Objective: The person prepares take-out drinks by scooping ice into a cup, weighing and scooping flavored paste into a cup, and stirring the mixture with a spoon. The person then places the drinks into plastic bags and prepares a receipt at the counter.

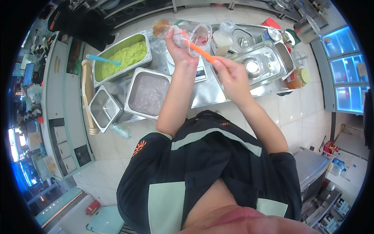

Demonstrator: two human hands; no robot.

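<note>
My left hand [181, 49] is wrapped around a clear plastic cup [201, 30], tipped nearly on its side above the metal table. Brown contents show at the cup's bottom end, and something pale lies inside its wall. In my right hand [232, 77] is the handle of an orange spatula [201, 51], whose far end reaches in through the cup's mouth. My fingers partly hide the cup. Beneath my hands stands a white kitchen scale [201, 74]. A steel pan [147, 70] of greyish-purple paste [149, 93] sits beside my left forearm.
At the left, a deep pan holds green mash [125, 60] and a blue spatula [102, 59]; a smaller steel pan [103, 106] stands nearer. Toward the right are a bottle [222, 39] of whitish liquid, a clear tray [263, 65] and a lidded jar [298, 78]. A person [84, 26] stands beyond, upper left.
</note>
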